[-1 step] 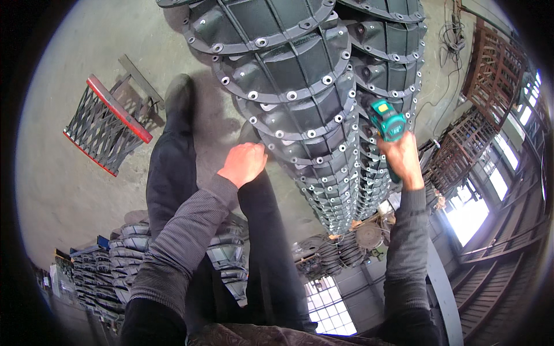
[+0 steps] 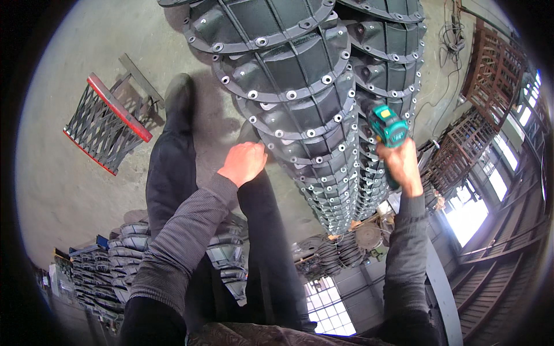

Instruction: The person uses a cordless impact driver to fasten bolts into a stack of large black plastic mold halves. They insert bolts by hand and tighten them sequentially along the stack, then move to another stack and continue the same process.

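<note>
My right hand [image 2: 403, 165] grips a green and black cordless drill [image 2: 389, 122] by its handle. The drill's front end points away from me, at the right-hand stack of dark castings [image 2: 384, 75]; whether its tip touches a casting is hidden. Closed into a fist, my left hand [image 2: 244, 164] rests by my knee, close to the left-hand stack of castings [image 2: 291, 86]. Its curled fingers hide whatever may be inside. The castings are dark grey, rounded and ribbed, with pale bolt holes along their flanged rims.
On the floor at the left is a lattice-sided stand [image 2: 107, 124] with red edges. More stacked castings [image 2: 130, 254] lie at the lower left. Brown metal racks [image 2: 490, 75] stand at the right, beside a cable [image 2: 453, 43] on the floor. Round parts [image 2: 334, 254] sit past the stacks.
The drill and my right hand have shifted slightly toward me and a little to the right. My left hand stays in place.
</note>
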The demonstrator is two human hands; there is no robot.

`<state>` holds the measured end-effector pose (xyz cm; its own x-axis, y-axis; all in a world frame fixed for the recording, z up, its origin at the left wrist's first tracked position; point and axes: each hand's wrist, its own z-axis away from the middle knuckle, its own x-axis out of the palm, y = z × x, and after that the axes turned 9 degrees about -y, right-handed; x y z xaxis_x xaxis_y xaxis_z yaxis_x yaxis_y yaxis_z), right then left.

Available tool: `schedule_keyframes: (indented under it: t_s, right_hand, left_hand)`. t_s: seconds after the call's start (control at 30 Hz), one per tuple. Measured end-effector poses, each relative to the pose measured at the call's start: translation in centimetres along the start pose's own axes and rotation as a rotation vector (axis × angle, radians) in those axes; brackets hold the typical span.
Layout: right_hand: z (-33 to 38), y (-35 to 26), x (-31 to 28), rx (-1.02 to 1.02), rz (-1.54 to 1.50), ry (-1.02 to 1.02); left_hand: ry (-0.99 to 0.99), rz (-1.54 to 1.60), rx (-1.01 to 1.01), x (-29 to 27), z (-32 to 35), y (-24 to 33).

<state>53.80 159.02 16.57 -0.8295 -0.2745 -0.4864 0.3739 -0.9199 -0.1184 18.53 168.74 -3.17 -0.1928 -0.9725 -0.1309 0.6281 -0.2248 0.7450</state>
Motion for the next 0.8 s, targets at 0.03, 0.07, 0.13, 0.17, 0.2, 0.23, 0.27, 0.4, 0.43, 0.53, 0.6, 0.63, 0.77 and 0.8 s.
schedule_keyframes:
  t_s: [0.03,0.07,0.13,0.17,0.2,0.23,0.27,0.4,0.43,0.53,0.6,0.63,0.77,0.8]
  right_hand:
    - [1.3,-0.2,1.1,0.012,-0.144,0.002]
    - [2.3,-0.5,2.9,0.015,-0.294,-0.005]
    - [4.0,-0.9,6.9,0.026,-0.523,-0.049]
    - [4.1,-1.2,8.9,0.047,-0.516,-0.076]
    - [4.1,-1.5,11.1,0.096,-0.511,-0.118]
    - [4.0,-1.9,13.4,0.081,-0.571,-0.111]
    - [3.7,-2.3,15.3,0.062,-0.636,-0.115]
    - [3.1,-3.7,19.7,0.080,-0.523,-0.125]
    - [3.1,-4.0,20.2,0.087,-0.469,-0.122]
    - [3.1,-4.5,20.9,0.086,-0.453,-0.108]
    - [3.0,-4.6,21.3,0.102,-0.427,-0.073]
    - [2.9,-4.6,21.5,0.117,-0.392,-0.075]
    - [2.3,-4.7,22.6,0.038,-0.404,0.024]
    - [2.3,-4.8,22.6,0.051,-0.418,0.014]
  left_hand:
    - [0.007,0.001,0.003,0.0,0.0,0.0]
    - [0.003,0.000,0.001,0.0,0.0,0.0]
    - [0.015,-0.016,0.008,-0.2,0.0,-0.1]
    - [0.009,-0.022,-0.004,-0.3,0.0,-0.3]
    - [0.001,-0.025,-0.019,-0.3,0.2,-0.5]
    - [0.008,-0.051,-0.015,-0.2,0.4,-0.6]
    - [0.001,-0.064,-0.027,-0.3,0.5,-0.8]
    - [-0.074,-0.078,-0.078,0.0,1.1,-1.0]
    - [-0.081,-0.082,-0.082,0.0,1.3,-0.9]
    - [-0.087,-0.062,-0.101,-0.2,1.5,-0.9]
    - [-0.098,-0.044,-0.100,-0.4,1.7,-0.7]
    - [-0.105,-0.039,-0.092,-0.5,1.7,-0.7]
    - [-0.135,0.002,-0.132,-1.1,1.9,-0.3]
    - [-0.133,0.010,-0.129,-1.3,1.9,-0.3]
